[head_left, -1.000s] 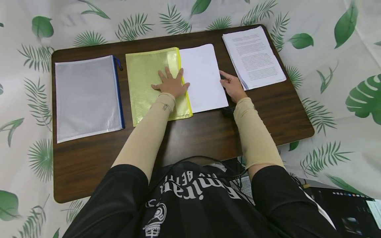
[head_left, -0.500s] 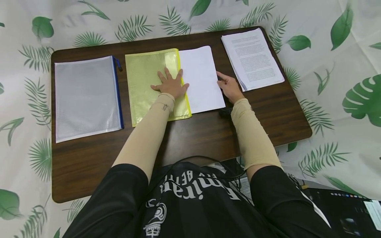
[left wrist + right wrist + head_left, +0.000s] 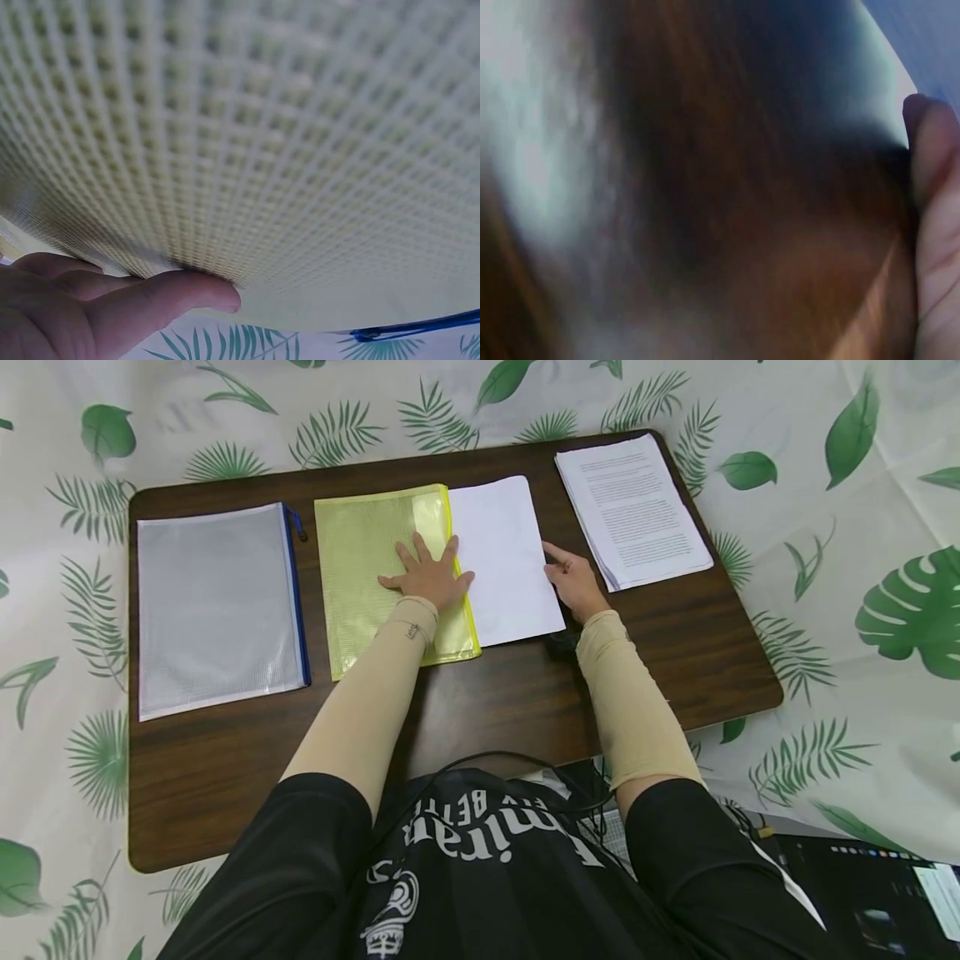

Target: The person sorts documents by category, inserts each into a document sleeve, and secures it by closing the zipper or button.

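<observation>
My left hand point(image 3: 427, 578) rests on a translucent yellow mesh zip pouch point(image 3: 360, 568), its fingers spread wide. In the left wrist view, the gridded pouch point(image 3: 247, 135) fills most of the picture, with the left thumb point(image 3: 169, 296) extended along its lower part. A blank white sheaf of paper point(image 3: 504, 560) lies at the pouch's yellow zip edge, its left part hidden there. At the paper's right edge my right hand point(image 3: 577, 583) pinches it, thumb tip over the margin and index finger at the edge. The right wrist view is blurred, showing the thumb point(image 3: 934, 142) against the paper.
A clear mesh pouch point(image 3: 217, 610) with a blue zip lies on the table's left side. A stack of printed pages point(image 3: 637, 510) sits at the back right. The dark wooden table point(image 3: 225, 793) has rounded corners. A black object point(image 3: 562, 645) shows near the right wrist.
The paper has shifted very slightly left toward the yellow pouch, with the right hand following it. My left hand stays spread on the pouch. The head view has shifted slightly.
</observation>
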`<state>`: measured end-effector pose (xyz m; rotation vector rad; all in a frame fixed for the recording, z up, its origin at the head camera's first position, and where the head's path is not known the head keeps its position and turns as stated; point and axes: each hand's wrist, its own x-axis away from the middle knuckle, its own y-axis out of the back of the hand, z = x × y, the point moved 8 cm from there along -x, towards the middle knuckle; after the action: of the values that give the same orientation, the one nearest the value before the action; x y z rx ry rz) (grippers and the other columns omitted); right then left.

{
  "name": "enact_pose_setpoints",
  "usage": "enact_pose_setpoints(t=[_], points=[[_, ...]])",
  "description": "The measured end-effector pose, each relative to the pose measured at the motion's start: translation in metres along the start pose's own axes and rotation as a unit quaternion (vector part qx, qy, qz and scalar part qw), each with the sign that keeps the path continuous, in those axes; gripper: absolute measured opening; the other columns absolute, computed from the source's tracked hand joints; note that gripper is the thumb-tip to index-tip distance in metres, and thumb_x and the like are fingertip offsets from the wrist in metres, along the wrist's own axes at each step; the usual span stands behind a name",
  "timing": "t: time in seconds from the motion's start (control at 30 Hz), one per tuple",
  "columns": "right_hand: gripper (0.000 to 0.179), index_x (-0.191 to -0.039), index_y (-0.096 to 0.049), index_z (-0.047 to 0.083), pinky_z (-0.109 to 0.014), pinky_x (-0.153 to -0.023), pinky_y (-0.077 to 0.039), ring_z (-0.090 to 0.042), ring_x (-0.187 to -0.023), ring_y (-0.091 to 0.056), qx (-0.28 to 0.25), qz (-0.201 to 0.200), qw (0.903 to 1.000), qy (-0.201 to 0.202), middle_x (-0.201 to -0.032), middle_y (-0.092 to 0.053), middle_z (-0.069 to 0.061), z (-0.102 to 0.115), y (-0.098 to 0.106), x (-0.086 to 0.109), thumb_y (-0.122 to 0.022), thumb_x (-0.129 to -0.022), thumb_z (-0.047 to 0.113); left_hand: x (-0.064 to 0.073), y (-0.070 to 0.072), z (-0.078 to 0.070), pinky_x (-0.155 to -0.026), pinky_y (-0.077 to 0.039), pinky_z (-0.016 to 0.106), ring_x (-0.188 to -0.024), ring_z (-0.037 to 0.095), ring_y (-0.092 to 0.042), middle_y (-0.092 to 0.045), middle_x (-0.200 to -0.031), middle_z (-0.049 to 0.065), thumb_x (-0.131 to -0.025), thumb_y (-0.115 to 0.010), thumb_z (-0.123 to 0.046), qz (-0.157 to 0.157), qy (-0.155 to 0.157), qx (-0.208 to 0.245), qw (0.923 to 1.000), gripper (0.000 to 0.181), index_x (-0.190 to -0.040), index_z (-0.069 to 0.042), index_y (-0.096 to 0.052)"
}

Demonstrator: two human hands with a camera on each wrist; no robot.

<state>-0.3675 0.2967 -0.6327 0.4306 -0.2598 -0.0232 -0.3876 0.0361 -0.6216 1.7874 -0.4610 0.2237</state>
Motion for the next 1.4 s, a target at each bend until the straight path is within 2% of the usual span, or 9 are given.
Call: enact_pose_setpoints(t=[0.23,0.47,0.67,0.9,1.0,1.07,1.2,1.3,1.4], points=[[0.048,-0.152,-0.049,0.027,-0.028,-0.080,-0.044,-0.014,-0.089,-0.052,-0.004,0.002,1.0000,0.002,-0.096,-0.061,-0.002,0.006,-0.002,-0.001,-0.054,-0.106,0.015,0.005,0.005,0.000,-0.095,-0.013,0.090,-0.147,0.054,0.020,0.025,-0.163,0.023,-0.100,-0.027,-0.070,0.006,-0.003,0.006,1.0000,0.075,-0.158,-0.047,0.014],[0.049,-0.153,-0.048,0.027,-0.028,-0.065,-0.041,-0.014,-0.067,-0.044,-0.007,0.021,0.9998,0.000,-0.089,-0.056,-0.003,0.011,-0.011,0.000,-0.054,-0.106,0.014,0.001,0.004,0.000,-0.095,-0.013,0.090,-0.146,0.055,0.021,0.026,-0.163,0.023,-0.099,-0.025,-0.071,0.007,-0.003,0.006,1.0000,0.075,-0.158,-0.047,0.015],[0.049,-0.153,-0.048,0.029,-0.028,-0.069,-0.043,-0.015,-0.077,-0.049,-0.018,0.024,0.9994,-0.015,-0.099,-0.061,-0.002,0.008,-0.013,-0.001,-0.053,-0.107,0.016,0.003,0.004,0.000,-0.095,-0.014,0.090,-0.147,0.055,0.019,0.024,-0.164,0.024,-0.100,-0.027,-0.069,0.000,0.001,0.004,1.0000,0.075,-0.159,-0.046,0.013],[0.048,-0.153,-0.049,0.027,-0.027,-0.060,-0.041,-0.012,-0.059,-0.042,-0.016,0.021,0.9991,-0.032,-0.083,-0.058,-0.003,0.010,-0.014,-0.001,-0.049,-0.106,0.016,0.008,0.004,-0.002,-0.094,-0.015,0.090,-0.147,0.057,0.016,0.019,-0.165,0.025,-0.101,-0.029,-0.066,-0.014,-0.002,0.008,0.9999,0.074,-0.161,-0.043,0.008],[0.048,-0.151,-0.051,0.026,-0.026,-0.061,-0.041,-0.011,-0.059,-0.043,-0.021,0.008,0.9994,-0.025,-0.094,-0.063,-0.009,0.014,-0.015,-0.003,-0.049,-0.105,0.014,0.010,0.009,-0.002,-0.095,-0.014,0.090,-0.147,0.057,0.015,0.017,-0.166,0.024,-0.102,-0.029,-0.065,-0.026,0.002,0.012,0.9996,0.073,-0.162,-0.043,0.006],[0.048,-0.150,-0.053,0.027,-0.024,-0.067,-0.043,-0.005,-0.067,-0.046,-0.016,-0.001,0.9995,-0.028,-0.111,-0.065,-0.004,0.013,-0.015,-0.004,-0.050,-0.104,0.013,0.012,0.011,-0.003,-0.095,-0.014,0.090,-0.147,0.057,0.013,0.015,-0.166,0.024,-0.103,-0.030,-0.063,-0.026,-0.001,0.015,0.9995,0.073,-0.162,-0.041,0.005],[0.048,-0.148,-0.054,0.029,-0.027,-0.072,-0.042,-0.008,-0.067,-0.043,-0.006,-0.008,0.9995,-0.031,-0.085,-0.061,-0.001,0.008,-0.014,-0.004,-0.051,-0.103,0.015,0.017,0.012,-0.005,-0.094,-0.015,0.090,-0.147,0.059,0.011,0.012,-0.166,0.026,-0.103,-0.033,-0.060,-0.023,-0.012,0.023,0.9994,0.073,-0.164,-0.038,0.001],[0.048,-0.149,-0.053,0.028,-0.032,-0.067,-0.039,-0.015,-0.058,-0.035,-0.011,-0.009,0.9998,-0.015,-0.061,-0.041,0.000,0.005,-0.013,-0.001,-0.051,-0.103,0.015,0.018,0.011,-0.008,-0.094,-0.016,0.090,-0.147,0.059,0.010,0.011,-0.167,0.025,-0.103,-0.034,-0.059,-0.028,-0.011,0.020,0.9993,0.072,-0.164,-0.038,-0.001],[0.048,-0.150,-0.052,0.025,-0.030,-0.070,-0.041,-0.013,-0.062,-0.040,-0.018,-0.008,0.9998,-0.008,-0.066,-0.047,0.003,0.006,-0.013,0.002,-0.051,-0.103,0.014,0.017,0.007,-0.009,-0.094,-0.015,0.090,-0.147,0.058,0.011,0.012,-0.167,0.025,-0.103,-0.033,-0.060,-0.026,-0.005,0.011,0.9996,0.072,-0.163,-0.039,0.001]])
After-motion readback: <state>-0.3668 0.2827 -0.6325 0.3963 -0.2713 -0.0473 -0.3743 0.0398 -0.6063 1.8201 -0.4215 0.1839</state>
